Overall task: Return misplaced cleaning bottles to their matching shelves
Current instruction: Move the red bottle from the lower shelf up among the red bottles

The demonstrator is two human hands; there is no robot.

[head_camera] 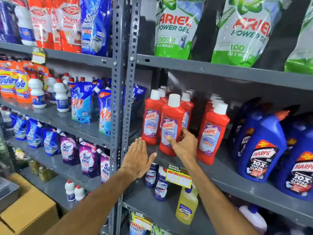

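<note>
Item: red bathroom-cleaner bottle, upright at the front of the middle shelf, among matching red bottles.
Your right hand wraps its lower body, thumb on the label; your left hand hovers flat and empty beside it. Risk: pushing it back crooked could topple the red bottle behind, or tip it off the shelf edge.

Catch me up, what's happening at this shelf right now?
A person is tidying a grey metal shelf of cleaning products. The right hand is on the front red Harpic bathroom-cleaner bottle with a white cap, fingers touching its label, the bottle standing upright among matching red ones. The left hand is open and flat at the shelf edge, holding nothing. Blue Harpic jugs stand to the right.
</note>
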